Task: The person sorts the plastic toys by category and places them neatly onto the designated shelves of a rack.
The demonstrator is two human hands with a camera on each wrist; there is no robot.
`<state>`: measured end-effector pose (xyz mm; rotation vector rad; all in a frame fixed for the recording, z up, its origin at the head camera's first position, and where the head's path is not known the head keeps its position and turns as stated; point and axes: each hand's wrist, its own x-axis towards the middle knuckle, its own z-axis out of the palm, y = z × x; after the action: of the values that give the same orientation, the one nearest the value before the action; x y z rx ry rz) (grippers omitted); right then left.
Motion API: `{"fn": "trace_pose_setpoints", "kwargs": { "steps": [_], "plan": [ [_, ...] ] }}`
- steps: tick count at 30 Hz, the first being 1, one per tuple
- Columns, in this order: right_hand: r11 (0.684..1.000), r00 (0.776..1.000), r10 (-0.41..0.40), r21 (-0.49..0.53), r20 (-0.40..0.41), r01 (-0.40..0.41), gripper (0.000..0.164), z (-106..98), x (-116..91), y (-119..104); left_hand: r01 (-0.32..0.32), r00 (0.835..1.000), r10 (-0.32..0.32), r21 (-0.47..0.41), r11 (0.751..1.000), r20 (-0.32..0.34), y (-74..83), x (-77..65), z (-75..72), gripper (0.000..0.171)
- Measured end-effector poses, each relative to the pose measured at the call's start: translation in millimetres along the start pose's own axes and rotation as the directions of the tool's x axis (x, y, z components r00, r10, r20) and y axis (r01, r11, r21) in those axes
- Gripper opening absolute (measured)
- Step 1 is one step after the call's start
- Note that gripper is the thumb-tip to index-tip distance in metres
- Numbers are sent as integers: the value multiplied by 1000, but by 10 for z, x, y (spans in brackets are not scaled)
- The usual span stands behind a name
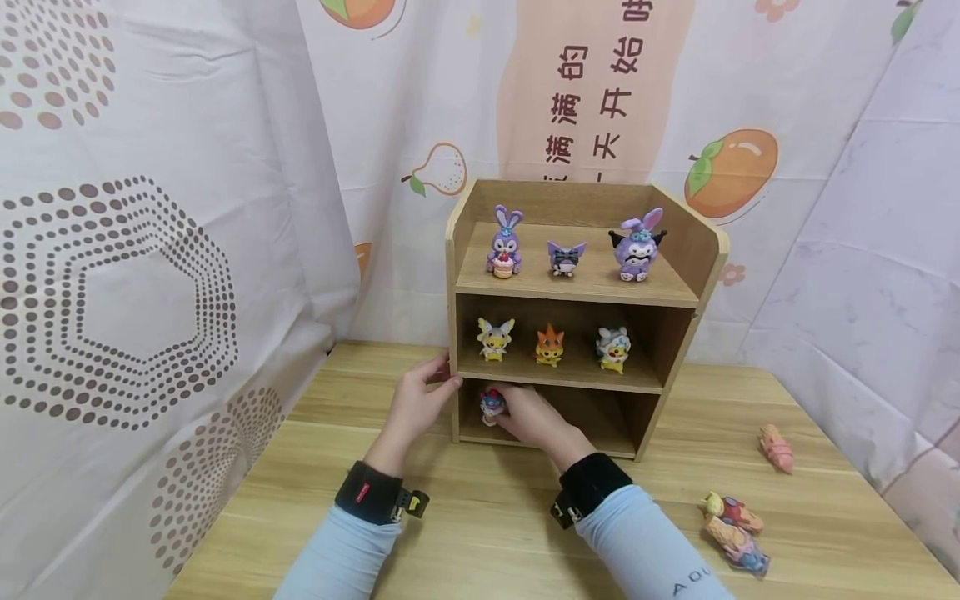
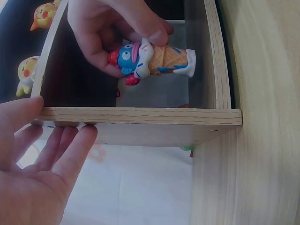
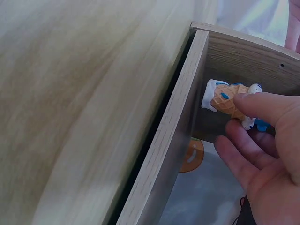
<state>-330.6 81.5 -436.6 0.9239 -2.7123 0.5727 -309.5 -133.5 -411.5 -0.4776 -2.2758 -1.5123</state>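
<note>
In the bottom compartment of a three-tier wooden shelf (image 1: 577, 289), my right hand (image 1: 534, 417) pinches an ice-cream-cone figurine between thumb and fingers. The figurine (image 2: 169, 59) has a waffle cone with a white base, a blue face and red parts on its head. It stands upright near the left wall, with its base close to the compartment floor. My left hand (image 1: 416, 402) rests against the shelf's left side panel (image 2: 140, 115), its fairly straight fingertips on the outer face and the thumb at the front edge.
Three purple figurines, one a rabbit with a cake (image 1: 504, 246), stand on the top tier. Three yellow-faced figurines, one orange-hooded (image 1: 550, 344), occupy the middle tier. On the table's right lie a pink cone figurine (image 1: 776, 448) and two more cone figurines (image 1: 738, 546). A printed curtain (image 1: 390, 108) hangs behind.
</note>
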Motion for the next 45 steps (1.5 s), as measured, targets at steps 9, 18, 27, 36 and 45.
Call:
{"fn": "trace_pose_setpoints", "kwargs": {
  "steps": [9, 18, 27, 36, 45],
  "plan": [
    [1000, 1000, -10, 10, 0, 10, 33, 57, 44, -24, -3, 1000, 3, -16, 1000, -1, -19, 3, 11, 48],
    [999, 999, -44, -12, -11, 44, 35, 114, 51, -36, -3, 1000, 3, -29, 1000, 1, -18, -2, 8, 47],
    [1000, 1000, -9, -1, 14, 9, 41, 113, 65, -56, 18, 1000, -18, -36, 999, -5, 1, -2, 5, 48],
    [1000, 1000, -13, 0, 2, 13, 49, 128, 66, -22, 20, 1000, -20, -40, 999, 1, -17, 6, 12, 50],
    [1000, 1000, 5, 20, -1, -5, 65, 105, 49, -3, 17, 1000, -17, -24, 1000, 4, -19, 4, 10, 50]
  ]
}}
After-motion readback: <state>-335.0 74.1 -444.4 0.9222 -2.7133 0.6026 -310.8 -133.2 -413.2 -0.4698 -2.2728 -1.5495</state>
